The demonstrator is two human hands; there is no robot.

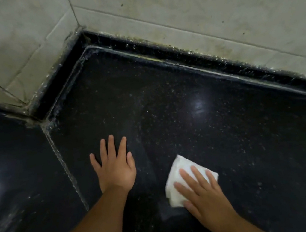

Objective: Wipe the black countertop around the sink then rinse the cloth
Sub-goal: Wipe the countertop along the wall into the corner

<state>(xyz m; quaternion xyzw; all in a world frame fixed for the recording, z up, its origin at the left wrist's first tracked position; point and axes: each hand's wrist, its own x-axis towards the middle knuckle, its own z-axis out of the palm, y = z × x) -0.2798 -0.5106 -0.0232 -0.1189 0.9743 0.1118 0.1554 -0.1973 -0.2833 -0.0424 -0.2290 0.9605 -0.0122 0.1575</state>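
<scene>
Head view has your right hand (201,189) laid flat on the white cloth (180,173), fingers straight and a bit spread, pressing rather than gripping, so nothing is actually clutched. The cloth sits low and right of centre on the black surface (218,126), folded into a rough pad with its far corner poking out past your fingertips. Your left hand (115,166) is just beside it to the left, palm down, fingers fanned out on the bare stone, holding nothing, looks like it's only bracing you.

Handling guess: that cloth is light, soft and floppy, probably damp, so it'll bunch or slide out from under you if you push with fingertips only. Keep the whole palm over the middle of the pad, and when it's time to lift it, pinch it at the folded edge nearest your wrist so it doesn't unfurl.

The stone is polished and glossy, black with pale flecks, with a couple of light reflections, and likely slick when wet. A grouted seam (67,167) runs left of your left hand. Further out there's a raised black upstand (178,53) with crusty pale residue along its joints, then stained beige wall tiles (191,2) meeting in a corner. No sink in view here.
</scene>
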